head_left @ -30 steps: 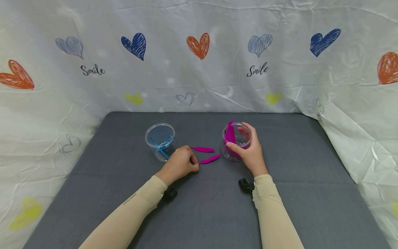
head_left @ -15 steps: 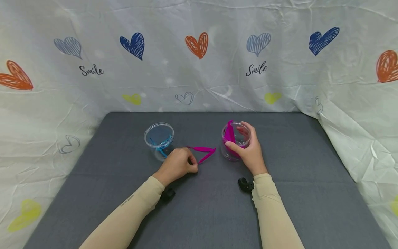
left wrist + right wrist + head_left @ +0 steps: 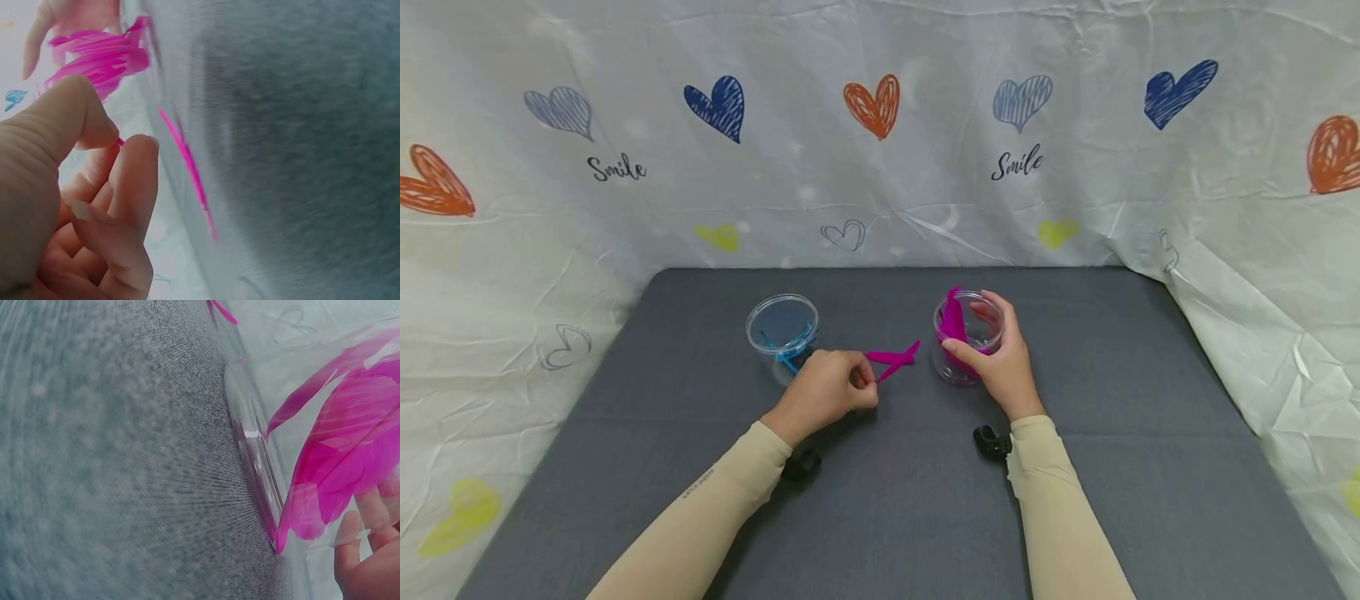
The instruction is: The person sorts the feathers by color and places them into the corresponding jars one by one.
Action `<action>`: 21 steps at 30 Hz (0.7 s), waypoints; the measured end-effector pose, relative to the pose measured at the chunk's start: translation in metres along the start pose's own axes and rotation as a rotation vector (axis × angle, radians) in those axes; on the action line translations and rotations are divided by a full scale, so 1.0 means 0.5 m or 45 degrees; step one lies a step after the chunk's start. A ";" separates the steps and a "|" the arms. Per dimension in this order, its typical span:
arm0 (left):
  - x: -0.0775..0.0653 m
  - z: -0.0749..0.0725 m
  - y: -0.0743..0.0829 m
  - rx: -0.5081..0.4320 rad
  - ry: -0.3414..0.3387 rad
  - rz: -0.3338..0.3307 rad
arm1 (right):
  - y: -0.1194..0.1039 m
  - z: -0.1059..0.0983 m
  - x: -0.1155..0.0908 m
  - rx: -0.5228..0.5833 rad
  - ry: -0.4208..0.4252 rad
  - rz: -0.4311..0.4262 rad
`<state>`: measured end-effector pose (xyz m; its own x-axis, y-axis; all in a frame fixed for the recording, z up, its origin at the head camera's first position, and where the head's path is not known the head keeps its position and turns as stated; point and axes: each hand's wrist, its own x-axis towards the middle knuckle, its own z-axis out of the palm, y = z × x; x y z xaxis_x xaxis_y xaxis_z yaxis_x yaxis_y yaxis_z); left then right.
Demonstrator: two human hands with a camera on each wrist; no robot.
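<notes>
Thumb and forefinger of my left hand (image 3: 831, 385) pinch the thin quill (image 3: 120, 142) of a magenta feather (image 3: 913, 348), whose tip points up and to the right. A second magenta feather (image 3: 187, 162) lies on the grey cloth beside that hand; the two cross in the head view. My right hand (image 3: 1011, 373) grips a clear plastic jar (image 3: 950, 372) round its right side, thumb at the near side. Inside the jar are magenta feathers (image 3: 350, 450), one reaching above the rim in the head view.
Another clear jar (image 3: 762, 340) stands behind the left hand, with thin blue pieces (image 3: 787, 362) inside. Grey cloth (image 3: 880, 517) covers the table. A white curtain (image 3: 940, 200) printed with hearts hangs behind and along both sides.
The pinched feather has swung up and left with my left hand, from apart from the lying feather to overlapping it in the head view. My right hand stays on the jar.
</notes>
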<state>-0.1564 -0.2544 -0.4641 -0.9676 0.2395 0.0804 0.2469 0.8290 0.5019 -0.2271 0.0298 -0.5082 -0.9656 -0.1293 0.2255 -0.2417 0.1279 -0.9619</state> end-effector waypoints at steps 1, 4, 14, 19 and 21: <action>0.001 -0.003 0.002 -0.002 0.007 0.005 | -0.001 0.000 0.000 0.001 -0.001 0.001; 0.004 -0.013 0.006 -0.017 0.031 0.014 | -0.002 0.000 0.000 0.003 -0.001 0.008; 0.026 -0.067 0.037 -0.083 0.158 0.083 | -0.007 -0.001 0.006 0.018 0.002 0.048; 0.044 -0.103 0.069 -0.069 0.229 0.140 | -0.009 0.002 0.004 0.018 -0.002 0.054; 0.051 -0.115 0.082 -0.065 0.247 0.163 | -0.010 0.003 0.002 0.014 -0.002 0.047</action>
<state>-0.1737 -0.2431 -0.3920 -0.9220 0.2351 0.3076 0.3697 0.7705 0.5193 -0.2266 0.0275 -0.5036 -0.9737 -0.1266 0.1894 -0.2048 0.1217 -0.9712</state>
